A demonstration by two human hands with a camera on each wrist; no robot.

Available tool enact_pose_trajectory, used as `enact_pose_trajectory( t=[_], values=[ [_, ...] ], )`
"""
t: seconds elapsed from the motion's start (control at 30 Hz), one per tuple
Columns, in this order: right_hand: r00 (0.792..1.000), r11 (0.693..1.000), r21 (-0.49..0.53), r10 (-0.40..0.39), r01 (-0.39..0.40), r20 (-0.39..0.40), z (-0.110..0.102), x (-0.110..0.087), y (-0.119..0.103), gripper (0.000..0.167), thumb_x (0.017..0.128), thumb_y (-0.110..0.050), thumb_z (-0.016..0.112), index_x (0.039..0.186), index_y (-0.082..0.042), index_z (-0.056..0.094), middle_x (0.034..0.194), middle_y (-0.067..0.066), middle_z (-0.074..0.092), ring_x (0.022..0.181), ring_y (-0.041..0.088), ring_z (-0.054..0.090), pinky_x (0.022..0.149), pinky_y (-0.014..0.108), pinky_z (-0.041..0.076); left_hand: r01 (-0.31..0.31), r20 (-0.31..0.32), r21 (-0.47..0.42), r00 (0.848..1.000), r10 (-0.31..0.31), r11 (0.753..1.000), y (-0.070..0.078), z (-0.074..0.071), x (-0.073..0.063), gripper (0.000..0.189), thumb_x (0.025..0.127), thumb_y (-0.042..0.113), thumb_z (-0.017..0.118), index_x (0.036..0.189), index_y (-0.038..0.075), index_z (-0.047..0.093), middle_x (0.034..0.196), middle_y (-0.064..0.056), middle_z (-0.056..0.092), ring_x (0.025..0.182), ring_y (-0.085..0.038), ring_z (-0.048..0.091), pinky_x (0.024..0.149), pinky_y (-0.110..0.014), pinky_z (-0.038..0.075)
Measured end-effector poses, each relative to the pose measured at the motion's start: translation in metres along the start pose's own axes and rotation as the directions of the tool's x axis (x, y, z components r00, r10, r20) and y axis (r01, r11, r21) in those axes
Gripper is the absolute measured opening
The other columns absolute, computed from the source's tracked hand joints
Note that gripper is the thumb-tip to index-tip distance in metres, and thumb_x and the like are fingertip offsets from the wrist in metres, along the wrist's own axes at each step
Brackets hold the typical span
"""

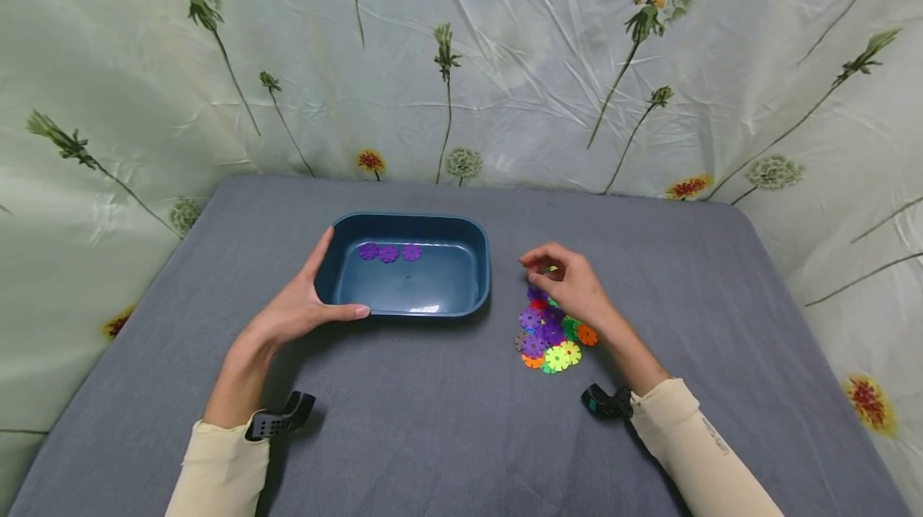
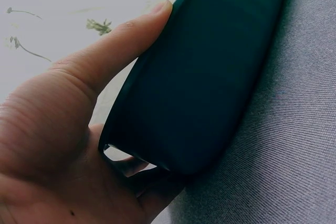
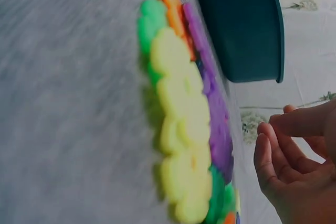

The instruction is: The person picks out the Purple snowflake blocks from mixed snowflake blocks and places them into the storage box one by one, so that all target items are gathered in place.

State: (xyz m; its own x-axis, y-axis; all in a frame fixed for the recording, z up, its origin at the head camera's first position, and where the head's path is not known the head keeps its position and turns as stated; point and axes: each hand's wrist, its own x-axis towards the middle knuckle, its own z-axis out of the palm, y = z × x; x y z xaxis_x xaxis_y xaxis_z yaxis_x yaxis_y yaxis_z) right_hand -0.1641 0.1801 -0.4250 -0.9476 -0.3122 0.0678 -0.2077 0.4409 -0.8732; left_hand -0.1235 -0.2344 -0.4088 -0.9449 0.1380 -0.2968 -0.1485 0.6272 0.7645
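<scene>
The left hand grips the left end of a dark blue plastic tray, its thumb along the near rim and its fingers at the far left corner. In the left wrist view the tray wall lies between thumb and fingers. Three purple flower-shaped discs lie inside the tray. The right hand hovers over the far end of a pile of notched plastic discs, fingers loosely bent and thumb near the fingertips. Nothing shows between its fingertips in the right wrist view.
A grey cloth covers the table. Behind it hangs a pale curtain printed with dandelions. The pile mixes yellow, green, orange, red and purple discs, right of the tray. A black wrist strap mount sits on each forearm.
</scene>
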Motion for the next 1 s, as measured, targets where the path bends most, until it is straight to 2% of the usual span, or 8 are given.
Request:
enact_pose_trajectory(
  t=[0.2,0.53,0.67,0.8,1.0],
  values=[
    [0.999,0.999,-0.049,0.016,-0.015,0.033,-0.005,-0.006,0.007,0.029,0.095,0.01,0.065,0.122,0.001,0.07,0.121,0.022,0.071,0.11,0.034,0.067,0.084,0.019,0.055,0.007,0.0,-0.006,1.0,-0.007,1.0,0.0,0.0,0.0,0.139,0.078,0.044,0.091,0.164,0.041,-0.018,0.176,-0.017,-0.008,0.159,-0.055,0.007,0.118,-0.079,0.018],
    [0.994,0.992,-0.129,0.017,-0.004,0.106,-0.01,-0.011,0.015,0.043,0.088,0.019,0.06,0.125,-0.001,0.07,0.125,0.02,0.07,0.114,0.035,0.065,0.088,0.032,0.056,0.004,0.002,-0.013,1.0,-0.004,1.0,-0.001,0.001,-0.001,0.139,0.078,0.043,0.091,0.164,0.041,-0.018,0.177,-0.017,-0.008,0.159,-0.054,0.006,0.118,-0.079,0.018],
    [0.992,0.988,-0.155,0.012,0.008,0.128,-0.011,-0.011,0.015,0.046,0.087,0.02,0.059,0.126,-0.001,0.069,0.126,0.019,0.07,0.114,0.034,0.065,0.087,0.032,0.056,0.0,0.003,-0.012,1.0,0.0,1.0,-0.001,0.001,-0.001,0.138,0.078,0.044,0.09,0.164,0.041,-0.018,0.177,-0.016,-0.008,0.159,-0.054,0.006,0.118,-0.079,0.018],
    [0.988,0.984,-0.179,0.024,0.004,0.155,-0.012,-0.011,0.014,0.047,0.085,0.019,0.063,0.127,-0.002,0.069,0.126,0.018,0.071,0.111,0.032,0.065,0.087,0.033,0.055,0.003,0.002,-0.001,1.0,-0.003,1.0,-0.001,0.001,-0.001,0.138,0.078,0.044,0.09,0.164,0.042,-0.018,0.177,-0.017,-0.007,0.159,-0.054,0.007,0.118,-0.079,0.019],
    [0.983,0.977,-0.214,0.042,-0.003,0.177,-0.012,-0.01,0.012,0.046,0.084,0.015,0.069,0.126,-0.003,0.07,0.125,0.016,0.07,0.11,0.03,0.064,0.091,0.043,0.055,0.008,0.007,-0.014,1.0,-0.008,1.0,0.0,0.0,-0.001,0.137,0.079,0.043,0.09,0.163,0.045,-0.018,0.177,-0.014,-0.009,0.16,-0.053,0.006,0.118,-0.079,0.019]
  ],
)
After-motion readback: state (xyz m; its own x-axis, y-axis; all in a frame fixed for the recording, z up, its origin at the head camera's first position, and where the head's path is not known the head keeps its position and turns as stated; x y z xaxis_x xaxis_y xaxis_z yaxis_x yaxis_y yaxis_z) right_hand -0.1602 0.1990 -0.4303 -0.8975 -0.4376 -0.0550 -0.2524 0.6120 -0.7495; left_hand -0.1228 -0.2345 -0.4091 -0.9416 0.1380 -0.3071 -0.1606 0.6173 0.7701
